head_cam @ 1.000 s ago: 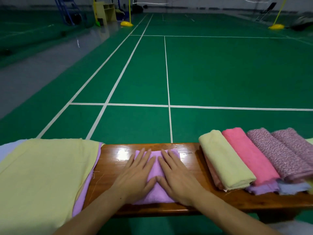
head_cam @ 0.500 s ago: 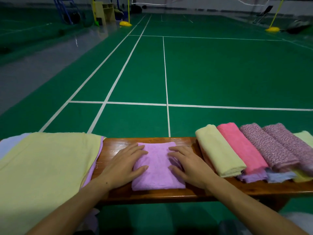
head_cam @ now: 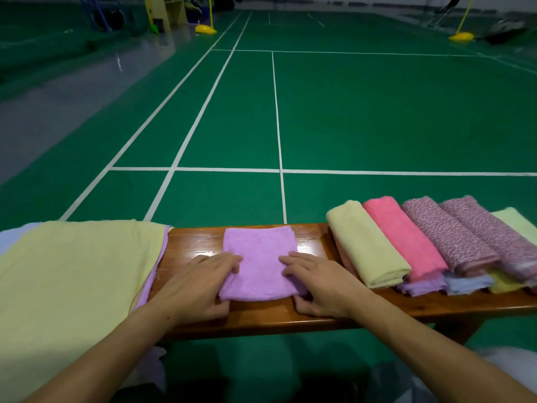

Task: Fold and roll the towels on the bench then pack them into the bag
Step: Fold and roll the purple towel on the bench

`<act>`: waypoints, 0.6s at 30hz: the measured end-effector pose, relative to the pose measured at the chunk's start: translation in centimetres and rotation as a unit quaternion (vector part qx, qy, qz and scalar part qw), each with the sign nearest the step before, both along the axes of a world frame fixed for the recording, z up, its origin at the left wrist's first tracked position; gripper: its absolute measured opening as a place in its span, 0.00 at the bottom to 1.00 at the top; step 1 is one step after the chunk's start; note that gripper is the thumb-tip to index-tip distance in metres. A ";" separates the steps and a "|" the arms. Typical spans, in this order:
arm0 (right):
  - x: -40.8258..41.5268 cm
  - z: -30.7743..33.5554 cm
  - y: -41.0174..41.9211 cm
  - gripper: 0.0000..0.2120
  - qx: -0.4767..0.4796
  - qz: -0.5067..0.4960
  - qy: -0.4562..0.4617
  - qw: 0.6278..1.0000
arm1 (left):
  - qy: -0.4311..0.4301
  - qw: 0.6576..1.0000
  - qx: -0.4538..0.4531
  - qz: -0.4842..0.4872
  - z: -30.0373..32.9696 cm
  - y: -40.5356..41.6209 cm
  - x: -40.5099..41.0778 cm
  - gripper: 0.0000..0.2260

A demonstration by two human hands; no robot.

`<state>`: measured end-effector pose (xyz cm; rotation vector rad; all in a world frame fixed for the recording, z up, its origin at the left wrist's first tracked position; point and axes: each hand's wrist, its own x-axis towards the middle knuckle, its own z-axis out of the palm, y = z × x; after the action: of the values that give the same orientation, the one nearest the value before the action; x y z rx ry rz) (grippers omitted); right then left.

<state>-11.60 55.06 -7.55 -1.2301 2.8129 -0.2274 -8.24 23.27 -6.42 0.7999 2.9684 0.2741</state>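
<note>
Here, my left hand (head_cam: 200, 283) and right hand (head_cam: 319, 286) pinch the folded purple towel (head_cam: 260, 263) by its near corners, mid-desk (head_cam: 290, 315); I should roll away tightly, edges level.

You are working under dim, even indoor light from above, which puts white glare patches on the glossy brown wooden desk (head_cam: 203, 245) and a pale sheen on the grey floor strip (head_cam: 96, 82) at far left. Your wide lens bows the white court lines (head_cam: 279, 117) outward, the far background is soft, and deep shadow fills the space under the desk.
</note>
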 end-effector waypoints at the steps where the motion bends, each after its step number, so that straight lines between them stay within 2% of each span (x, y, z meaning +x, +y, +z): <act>1: -0.1 -0.1 -0.1 0.27 0.009 0.002 0.012 1.000 | 0.012 1.000 -0.011 -0.001 -0.3 0.1 -0.2 0.27; 4: -0.4 -0.5 -0.4 0.26 0.004 -0.015 0.024 1.000 | 0.048 0.999 0.002 -0.003 -1.1 0.0 -0.7 0.21; 7: -0.6 -0.7 -0.5 0.21 -0.087 -0.058 -0.005 0.994 | 0.082 0.994 0.078 0.002 -1.4 -0.6 -1.2 0.12; 10: -0.8 -0.7 -0.3 0.13 -0.204 -0.115 -0.056 0.971 | 0.026 0.980 0.193 0.047 -1.0 -0.6 -1.3 0.08; 12: -0.6 -0.2 -0.5 0.03 -0.250 -0.159 -0.099 0.950 | -0.008 0.964 0.243 0.108 -1.1 -0.7 -1.3 0.10; 15: -0.7 0.3 -1.0 0.11 -0.286 -0.207 -0.156 0.923 | -0.014 0.948 0.274 0.160 -0.7 0.0 -1.2 0.10; 18: -1.1 0.2 -1.4 0.08 -0.295 -0.239 -0.192 0.905 | -0.041 0.941 0.277 0.191 -0.4 0.7 -1.3 0.11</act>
<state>-12.67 53.71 -7.35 -0.4170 2.6921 -1.2665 -9.58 24.01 -6.80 0.2033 2.9604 1.1674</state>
